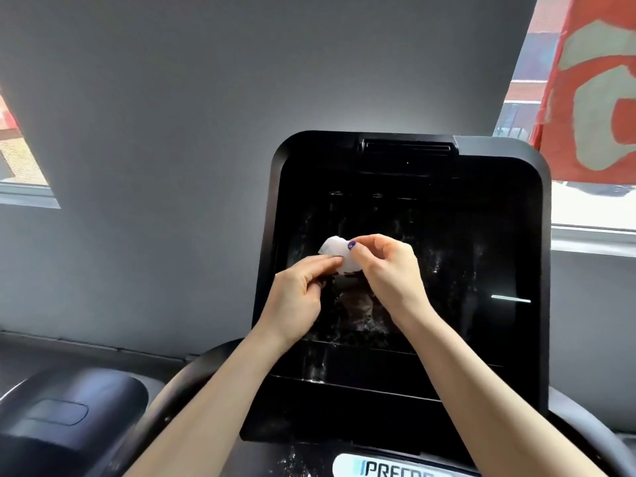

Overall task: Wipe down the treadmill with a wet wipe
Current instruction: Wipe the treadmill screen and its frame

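Observation:
A small white wet wipe (335,251) hangs crumpled between both hands in front of the treadmill's black console screen (447,242). My left hand (299,290) pinches its lower left edge with fingertips. My right hand (385,266) pinches its right side between thumb and forefinger. The screen is dark, with pale smears and specks across its middle and lower part. Below it, the console's lower panel (344,411) shows more specks, and a white logo plate (378,468) sits at the bottom edge.
A grey wall (206,98) stands behind the console. Windows flank it, with a red and beige banner (599,91) at the right. The curved dark handrail (192,373) and a neighbouring machine's dark housing (69,404) lie at lower left.

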The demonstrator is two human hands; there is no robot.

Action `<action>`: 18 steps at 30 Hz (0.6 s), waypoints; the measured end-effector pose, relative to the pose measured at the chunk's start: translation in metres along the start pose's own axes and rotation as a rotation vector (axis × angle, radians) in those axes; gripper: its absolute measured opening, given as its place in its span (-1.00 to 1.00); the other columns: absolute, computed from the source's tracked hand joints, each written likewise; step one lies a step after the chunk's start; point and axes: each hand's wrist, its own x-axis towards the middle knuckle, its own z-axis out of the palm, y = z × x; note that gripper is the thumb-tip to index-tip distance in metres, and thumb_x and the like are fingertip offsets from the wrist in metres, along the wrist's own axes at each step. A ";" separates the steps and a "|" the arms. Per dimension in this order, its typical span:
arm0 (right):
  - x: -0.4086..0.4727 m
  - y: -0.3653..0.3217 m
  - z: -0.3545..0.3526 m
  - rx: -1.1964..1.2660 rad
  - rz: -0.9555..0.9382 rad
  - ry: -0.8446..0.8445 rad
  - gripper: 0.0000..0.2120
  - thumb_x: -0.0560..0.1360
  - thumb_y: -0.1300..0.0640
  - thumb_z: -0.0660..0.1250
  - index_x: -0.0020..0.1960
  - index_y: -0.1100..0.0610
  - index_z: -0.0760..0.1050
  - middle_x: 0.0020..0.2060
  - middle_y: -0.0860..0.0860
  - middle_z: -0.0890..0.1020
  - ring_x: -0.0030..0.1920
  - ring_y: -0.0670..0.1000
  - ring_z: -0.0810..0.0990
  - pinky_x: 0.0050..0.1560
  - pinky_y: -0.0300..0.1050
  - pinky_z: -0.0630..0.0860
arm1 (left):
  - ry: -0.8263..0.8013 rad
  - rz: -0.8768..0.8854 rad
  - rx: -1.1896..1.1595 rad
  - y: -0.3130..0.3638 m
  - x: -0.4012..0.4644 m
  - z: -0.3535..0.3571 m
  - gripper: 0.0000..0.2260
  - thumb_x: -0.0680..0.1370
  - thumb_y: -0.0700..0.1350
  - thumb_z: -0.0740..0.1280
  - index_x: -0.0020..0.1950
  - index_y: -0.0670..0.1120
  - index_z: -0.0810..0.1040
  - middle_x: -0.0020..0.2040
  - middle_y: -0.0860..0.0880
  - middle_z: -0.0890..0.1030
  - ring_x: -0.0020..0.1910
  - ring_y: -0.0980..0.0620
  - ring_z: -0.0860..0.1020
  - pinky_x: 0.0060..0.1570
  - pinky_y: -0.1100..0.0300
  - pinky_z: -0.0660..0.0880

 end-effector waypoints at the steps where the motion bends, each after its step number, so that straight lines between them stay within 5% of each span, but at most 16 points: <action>1: 0.001 0.001 0.002 0.058 0.030 -0.011 -0.92 0.54 0.09 0.41 -0.04 0.02 0.69 -0.17 -0.09 0.73 -0.05 -0.14 0.68 0.07 -0.13 0.60 | -0.033 -0.025 -0.017 -0.002 0.002 -0.002 -0.50 0.58 -0.48 0.17 0.36 -0.03 0.59 0.25 0.18 0.58 0.23 0.48 0.46 0.24 0.56 0.31; 5: 0.011 0.010 0.013 0.093 0.094 0.027 -0.95 0.50 0.20 0.46 -0.10 0.06 0.68 -0.17 -0.01 0.73 -0.05 -0.01 0.71 0.08 0.01 0.64 | -0.110 -0.074 -0.044 -0.011 0.007 -0.017 -0.50 0.60 -0.43 0.15 0.29 0.06 0.63 0.19 0.19 0.63 0.22 0.38 0.52 0.25 0.51 0.36; 9: 0.027 0.007 0.022 0.052 0.084 0.126 -0.87 0.50 0.28 0.44 -0.14 0.06 0.66 -0.22 -0.01 0.71 -0.10 0.01 0.70 -0.05 -0.05 0.64 | -0.020 -0.058 -0.048 -0.030 0.017 -0.037 -0.56 0.55 -0.45 0.20 0.12 -0.01 0.72 0.06 0.17 0.70 0.12 0.34 0.59 0.19 0.46 0.45; 12: 0.049 -0.005 0.024 -0.113 -0.086 0.214 -0.88 0.52 0.26 0.42 -0.10 0.05 0.64 -0.21 -0.10 0.69 -0.13 -0.11 0.65 -0.02 -0.08 0.60 | 0.168 0.043 0.073 -0.055 0.033 -0.045 -0.56 0.51 -0.49 0.22 0.09 -0.05 0.72 0.11 0.14 0.67 0.17 0.31 0.55 0.25 0.48 0.38; 16: 0.096 -0.019 0.037 -0.459 -0.501 0.333 -0.83 0.50 0.31 0.38 -0.09 0.06 0.65 -0.12 -0.07 0.70 -0.04 0.02 0.67 0.25 0.29 0.46 | 0.286 0.104 0.238 -0.088 0.062 -0.047 -0.56 0.55 -0.46 0.21 0.33 -0.13 0.58 0.36 0.01 0.52 0.41 0.11 0.39 0.38 0.54 0.13; 18: 0.120 -0.022 0.049 -0.596 -0.591 0.322 -0.84 0.50 0.32 0.37 -0.08 0.09 0.66 -0.10 -0.04 0.69 -0.01 0.06 0.65 0.40 0.33 0.28 | 0.278 0.125 0.284 -0.103 0.075 -0.042 -0.53 0.55 -0.45 0.19 0.43 -0.17 0.48 0.46 -0.06 0.43 0.50 0.03 0.31 0.50 0.37 0.12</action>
